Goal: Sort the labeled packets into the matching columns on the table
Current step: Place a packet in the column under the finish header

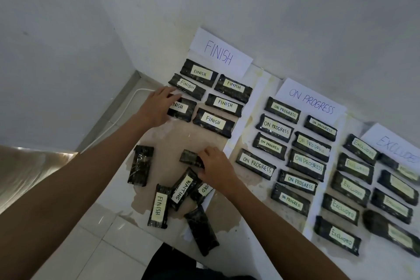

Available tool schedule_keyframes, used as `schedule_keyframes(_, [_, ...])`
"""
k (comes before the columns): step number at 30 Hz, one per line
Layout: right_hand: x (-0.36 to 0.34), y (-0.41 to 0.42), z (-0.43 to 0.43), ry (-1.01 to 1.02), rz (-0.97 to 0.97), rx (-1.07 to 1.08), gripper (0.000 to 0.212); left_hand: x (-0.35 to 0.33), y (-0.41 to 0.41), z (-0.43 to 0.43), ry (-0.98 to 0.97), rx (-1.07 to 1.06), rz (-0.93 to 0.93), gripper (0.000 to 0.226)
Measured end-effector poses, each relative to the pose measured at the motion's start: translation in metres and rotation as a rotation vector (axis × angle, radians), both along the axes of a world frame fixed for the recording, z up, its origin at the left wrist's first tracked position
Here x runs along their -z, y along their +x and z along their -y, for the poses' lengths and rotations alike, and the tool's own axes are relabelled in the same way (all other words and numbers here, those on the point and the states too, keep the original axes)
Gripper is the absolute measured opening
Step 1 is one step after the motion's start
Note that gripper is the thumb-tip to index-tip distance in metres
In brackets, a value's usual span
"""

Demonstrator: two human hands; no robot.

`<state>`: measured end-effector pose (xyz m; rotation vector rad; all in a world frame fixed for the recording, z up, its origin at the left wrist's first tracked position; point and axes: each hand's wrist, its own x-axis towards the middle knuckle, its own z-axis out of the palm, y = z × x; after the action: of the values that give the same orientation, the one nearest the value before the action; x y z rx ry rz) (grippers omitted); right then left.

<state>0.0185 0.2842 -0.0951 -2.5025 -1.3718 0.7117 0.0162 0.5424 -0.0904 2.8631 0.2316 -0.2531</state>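
Your right hand (213, 168) curls its fingers over the right end of a dark packet (189, 157) just below the frame's centre. No label shows on that packet, and its long axis runs from upper left to lower right. You cannot tell whether it is lifted or still on the table.

Your left hand (159, 104) lays fairly straight fingers over the left end of a FINISH packet (183, 109). This packet is at the lower left of its column and lies nearly level across the frame.

Five more loose packets sit below your hands:
- a blank-sided packet (141, 165) at the left, standing nearly upright in the frame
- a WAITING packet (184, 188)
- a loose FINISH packet (159, 206), its label reading top to bottom
- a packet reading "UDED" (203, 191), partly under your right wrist
- a second blank packet (202, 229), lowest of all

There are three header sheets: FINISH sheet (220, 52), ON PROGRESS sheet (311, 100) and EXCLUDED sheet (395, 145). Under FINISH you have six packets, counting the one under your left hand. Under ON PROGRESS there are nine. Under EXCLUDED about nine show, the far-right ones blurred and cut by the frame edge. All the sorted packets slant from upper left to lower right.

The table (172, 136) is pale with a brown worn patch, and white paper strips (234, 136) divide the columns. A white wall (295, 18) stands behind. A tiled floor (106, 245) shows at lower left, with a white cable (123, 111) along it.
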Motion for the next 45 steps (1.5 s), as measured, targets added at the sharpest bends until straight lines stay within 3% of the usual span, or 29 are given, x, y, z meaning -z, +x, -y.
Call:
schedule_keyframes(2, [-0.005,0.0,0.001,0.054,-0.044,0.07,0.031,-0.006,-0.011,0.01,-0.087,-0.061,0.059,0.073])
schedule_keyframes(5, [-0.022,0.003,0.002,0.099,-0.29,0.301,0.031,-0.017,-0.037,0.041,-0.33,-0.145,0.137,0.056])
schedule_keyframes(10, [-0.046,0.007,0.014,0.176,-0.606,0.55,0.025,-0.033,-0.088,0.098,-0.506,-0.27,0.125,0.054])
schedule_keyframes(15, [-0.062,0.005,0.025,0.218,-0.723,0.602,0.022,-0.038,-0.11,0.13,-0.454,-0.279,0.188,0.064])
schedule_keyframes(19, [-0.065,0.003,0.028,0.209,-0.692,0.604,0.029,-0.038,-0.106,0.14,-0.15,-0.086,0.284,0.07])
schedule_keyframes(24, [-0.065,0.008,0.026,0.217,-0.682,0.615,0.033,-0.03,-0.081,0.137,-0.044,0.091,0.261,0.052])
schedule_keyframes(28, [-0.051,0.016,0.027,0.263,-0.562,0.791,0.038,-0.017,-0.054,0.12,-0.04,0.072,0.15,0.047])
schedule_keyframes(32, [-0.033,0.017,0.043,0.127,-0.4,0.669,0.038,-0.006,-0.032,0.107,-0.038,0.026,0.057,0.045])
schedule_keyframes(42, [-0.002,-0.004,0.057,0.015,0.092,-0.132,0.045,0.015,-0.016,0.101,-0.078,0.011,-0.001,0.054])
schedule_keyframes(45, [0.004,-0.008,0.051,-0.013,0.185,-0.246,0.039,0.014,-0.017,0.101,-0.085,0.01,0.009,0.058])
